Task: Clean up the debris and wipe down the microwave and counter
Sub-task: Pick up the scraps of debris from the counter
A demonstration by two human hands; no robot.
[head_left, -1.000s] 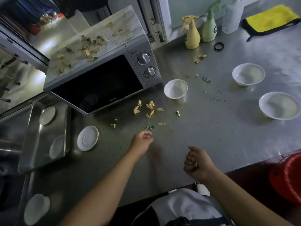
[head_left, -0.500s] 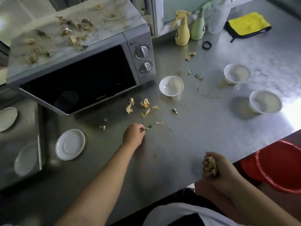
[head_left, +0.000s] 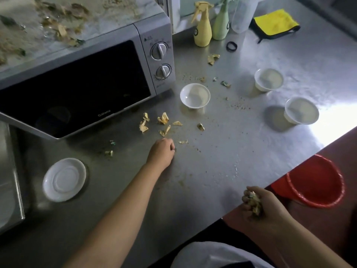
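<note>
A silver microwave stands at the back left of the steel counter, its top littered with yellowish and green scraps. More crumpled scraps lie on the counter in front of its door. My left hand rests on the counter just below them, fingers pinched on a small dark scrap. My right hand hovers at the counter's front edge, closed around a wad of collected scraps. A yellow cloth lies at the back right.
Three white bowls stand on the counter. A white saucer sits at the left by a sink. Spray bottles and a black ring are at the back. A red bucket sits below the counter's right edge.
My left hand has reached forward and pinched a scrap on the counter. My right hand has moved right to the counter's edge, near the red bucket, still holding its wad.
</note>
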